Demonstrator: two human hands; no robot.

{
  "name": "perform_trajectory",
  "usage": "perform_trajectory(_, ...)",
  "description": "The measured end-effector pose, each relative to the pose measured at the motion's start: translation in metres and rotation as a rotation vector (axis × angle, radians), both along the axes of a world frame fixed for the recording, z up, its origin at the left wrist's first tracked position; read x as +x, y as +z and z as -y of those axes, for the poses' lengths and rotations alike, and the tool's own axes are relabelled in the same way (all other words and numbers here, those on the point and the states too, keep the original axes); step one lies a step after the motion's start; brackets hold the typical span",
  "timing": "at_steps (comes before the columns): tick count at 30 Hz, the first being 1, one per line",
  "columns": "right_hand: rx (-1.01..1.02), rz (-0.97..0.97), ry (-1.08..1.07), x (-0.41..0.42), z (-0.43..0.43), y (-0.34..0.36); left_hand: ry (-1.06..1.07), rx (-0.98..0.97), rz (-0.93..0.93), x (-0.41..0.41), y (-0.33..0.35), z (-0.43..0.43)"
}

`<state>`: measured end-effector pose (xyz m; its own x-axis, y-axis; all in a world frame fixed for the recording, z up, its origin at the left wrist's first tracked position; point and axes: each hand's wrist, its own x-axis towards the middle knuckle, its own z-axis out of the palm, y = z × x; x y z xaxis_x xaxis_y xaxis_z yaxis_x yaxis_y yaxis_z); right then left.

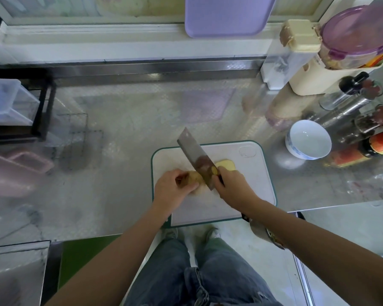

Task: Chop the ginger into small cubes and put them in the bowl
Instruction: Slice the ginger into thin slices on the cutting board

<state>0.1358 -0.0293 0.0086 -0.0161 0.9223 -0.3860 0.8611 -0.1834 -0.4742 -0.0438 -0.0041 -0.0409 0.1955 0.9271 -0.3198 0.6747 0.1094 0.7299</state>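
A white cutting board (250, 173) with a green rim lies on the steel counter in front of me. My left hand (171, 188) grips a piece of ginger (196, 176) on the board. My right hand (231, 186) holds the handle of a cleaver (195, 154), whose blade stands just right of that ginger. A cut slice of ginger (227, 165) lies on the board behind the blade, and a small bit sticks to the blade. An empty white bowl (307, 140) with a blue pattern stands to the right of the board.
Bottles and jars (363, 120) crowd the right side behind the bowl, with a cream container (314, 78) and a purple-lidded box (358, 36) further back. A black rack (20, 107) with clear bins stands at the left. A lilac board (226, 16) leans at the window.
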Motion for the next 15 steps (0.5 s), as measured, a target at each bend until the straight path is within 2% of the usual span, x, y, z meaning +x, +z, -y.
perform_trajectory(6,-0.032,0.084,0.109,0.001,-0.004,0.042,0.16,-0.127,0.126,0.0,-0.008,-0.002)
perform_trajectory(10,-0.051,0.172,0.245,-0.002,0.004,0.046,0.209,-0.177,0.139,0.001,-0.014,-0.004)
perform_trajectory(15,-0.071,0.135,0.143,-0.001,0.015,0.042,0.23,-0.192,0.129,0.001,-0.018,-0.005)
